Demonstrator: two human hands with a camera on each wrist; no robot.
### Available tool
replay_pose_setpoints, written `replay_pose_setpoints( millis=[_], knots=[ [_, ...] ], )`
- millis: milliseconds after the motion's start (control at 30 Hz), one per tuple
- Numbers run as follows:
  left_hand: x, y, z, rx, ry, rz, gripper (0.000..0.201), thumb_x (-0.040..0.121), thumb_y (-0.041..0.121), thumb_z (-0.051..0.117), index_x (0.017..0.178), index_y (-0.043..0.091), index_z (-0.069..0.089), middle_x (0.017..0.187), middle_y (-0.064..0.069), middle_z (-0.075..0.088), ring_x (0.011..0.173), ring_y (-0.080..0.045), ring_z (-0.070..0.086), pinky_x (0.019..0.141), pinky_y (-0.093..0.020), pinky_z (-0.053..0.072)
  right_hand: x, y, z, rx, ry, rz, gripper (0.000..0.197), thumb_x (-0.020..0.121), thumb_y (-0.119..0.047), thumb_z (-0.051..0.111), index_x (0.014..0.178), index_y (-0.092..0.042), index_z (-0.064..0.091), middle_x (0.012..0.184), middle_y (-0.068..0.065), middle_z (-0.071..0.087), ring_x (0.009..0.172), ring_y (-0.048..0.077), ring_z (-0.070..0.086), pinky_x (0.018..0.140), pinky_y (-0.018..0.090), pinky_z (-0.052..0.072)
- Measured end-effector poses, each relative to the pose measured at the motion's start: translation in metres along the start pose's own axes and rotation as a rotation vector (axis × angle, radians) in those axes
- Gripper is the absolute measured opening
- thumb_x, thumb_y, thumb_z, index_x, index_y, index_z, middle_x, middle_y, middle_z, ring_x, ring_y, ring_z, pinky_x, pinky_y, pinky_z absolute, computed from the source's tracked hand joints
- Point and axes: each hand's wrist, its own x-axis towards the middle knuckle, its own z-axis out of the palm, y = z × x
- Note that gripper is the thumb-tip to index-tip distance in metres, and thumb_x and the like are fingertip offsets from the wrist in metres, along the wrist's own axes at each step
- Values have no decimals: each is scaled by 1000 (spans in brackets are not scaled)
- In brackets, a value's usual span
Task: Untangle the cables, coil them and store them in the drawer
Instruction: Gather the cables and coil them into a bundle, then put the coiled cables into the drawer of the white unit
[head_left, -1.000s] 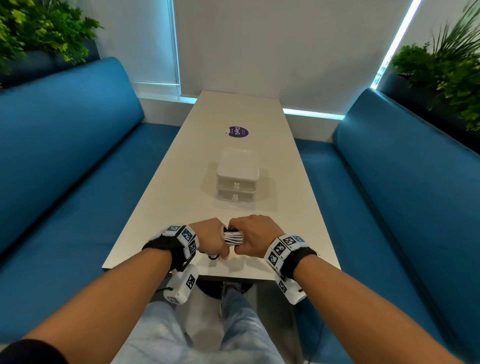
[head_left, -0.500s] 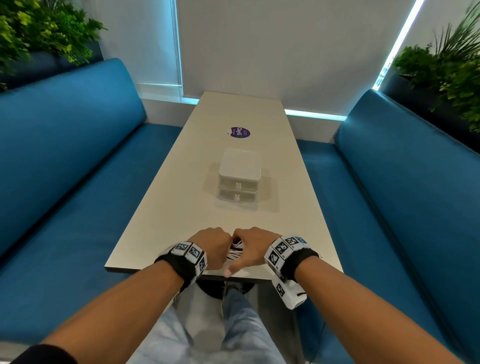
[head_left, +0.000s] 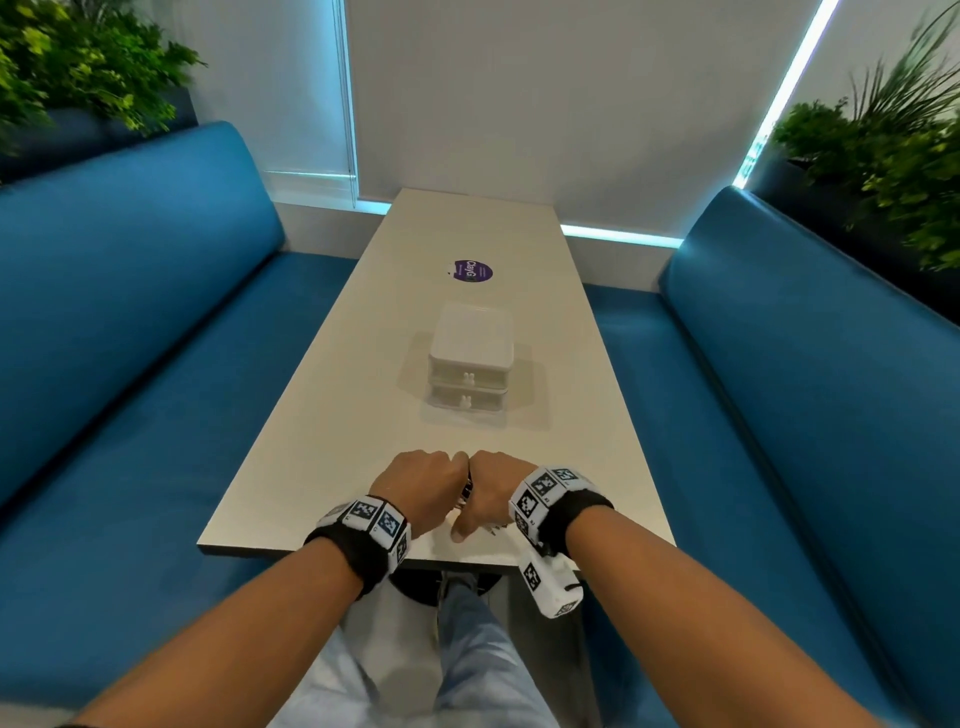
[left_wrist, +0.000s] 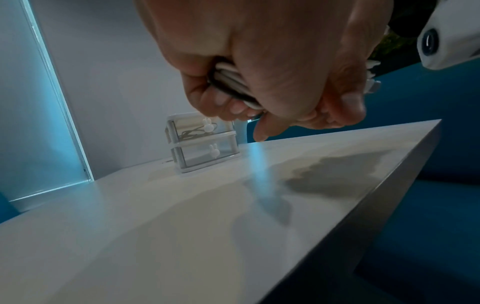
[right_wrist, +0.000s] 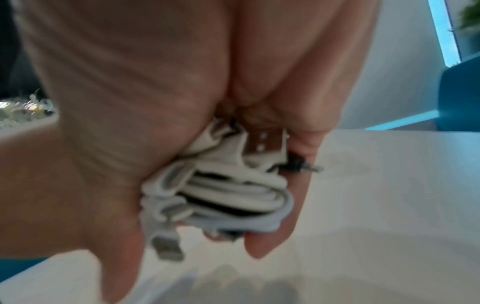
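Note:
A bundle of coiled white and black cables (right_wrist: 228, 191) with several plugs sticks out of my right hand (head_left: 488, 493), whose fingers curl round it. My left hand (head_left: 423, 488) grips the other end of the same cable bundle (left_wrist: 231, 84), knuckles against the right hand, just above the near end of the white table (head_left: 332, 431). In the head view only a sliver of the cables (head_left: 466, 491) shows between the fists. The small white two-drawer box (head_left: 470, 364) stands mid-table beyond the hands, both drawers pushed in; a cable lies inside the top drawer (left_wrist: 197, 129).
A round purple sticker (head_left: 471, 270) lies on the table beyond the drawer box. Blue benches (head_left: 130, 364) run along both sides, with plants behind them. The table's near edge (head_left: 332, 551) is just under my wrists.
Both hands, holding the cable bundle, have drawn back toward the table's near edge and closed tighter together, so less of the bundle shows between them.

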Motion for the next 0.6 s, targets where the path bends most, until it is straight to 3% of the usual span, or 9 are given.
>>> replay_pose_setpoints(
  millis=[200,367,467,600],
  knots=[
    [3,-1,-1,-68,-59,-3,19,87,6,54,103,12,62,95,-10,66,82,-30,63,64,-34,44,-4,-4,12,-156,149,13,14,73,-17,65,67,-17,52,66,2,59,58,22,58,52,26,47],
    [7,-4,0,-200,-74,-62,9,86,17,64,93,12,68,87,-7,67,72,-25,61,68,-33,52,-5,-6,12,-284,243,-22,9,79,-23,63,75,-19,56,68,0,54,58,21,54,57,29,46],
    [10,-4,-6,-177,-45,-105,5,85,13,61,87,14,65,78,-3,58,68,-23,57,64,-32,49,-3,-7,9,-311,294,-31,7,80,-24,61,83,-17,61,72,2,56,60,22,55,58,29,47],
    [14,-4,-7,-182,-18,-146,12,82,8,57,88,15,65,76,0,58,67,-22,56,61,-31,47,0,-6,5,-363,365,-67,13,84,-26,59,93,-16,58,78,2,53,63,23,51,59,31,42]
  ],
)
